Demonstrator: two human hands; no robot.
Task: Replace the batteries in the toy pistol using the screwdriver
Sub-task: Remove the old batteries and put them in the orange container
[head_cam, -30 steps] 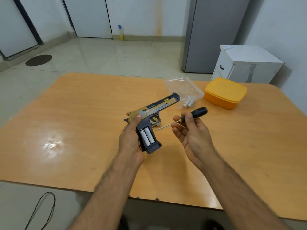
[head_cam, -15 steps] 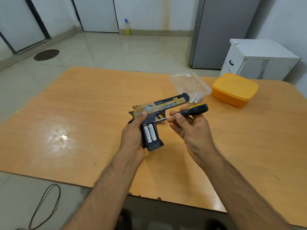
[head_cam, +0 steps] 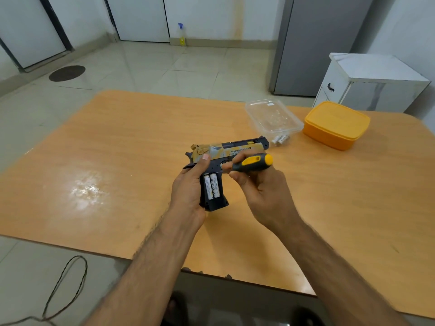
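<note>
- Orange wood-grain counter [head_cam: 117, 161] with rounded corners, glossy, a white glare patch on its left half.
- Near edge chipped just below the forearms.
- Wide bare stretch across the counter's left half; another along the near right.
- Pale tiled floor [head_cam: 164, 67] beyond, with a dark round cover [head_cam: 67, 73] far left.
- White doors with dark frames along the back wall; spray bottle [head_cam: 181, 34] standing at the skirting.
- Grey fridge [head_cam: 313, 43] back right, white cabinet [head_cam: 374, 85] beside it, close behind the counter's far right corner.
- Black cable [head_cam: 66, 285] looped on the floor at near left.
- Pistol [head_cam: 226, 151] held above the counter's middle, barrel pointing right, grip toward the camera.
- Grip cover off, two white batteries [head_cam: 212, 186] showing side by side in the grip.
- Left hand [head_cam: 190, 189] wrapped round the back of the grip, thumb up against the frame under the slide.
- Right hand [head_cam: 261, 191] with fingers [head_cam: 237, 178] curled round the screwdriver [head_cam: 254, 162], black-and-yellow handle pointing right, just in front of the trigger area.
- Screwdriver shaft and tip hidden behind the fingers.
- Clear tub [head_cam: 273, 117] at far right, two spare cells [head_cam: 280, 139] lying at its near corner.
- Yellow lidded box [head_cam: 336, 124] just right of the tub, near the far right edge.
</note>
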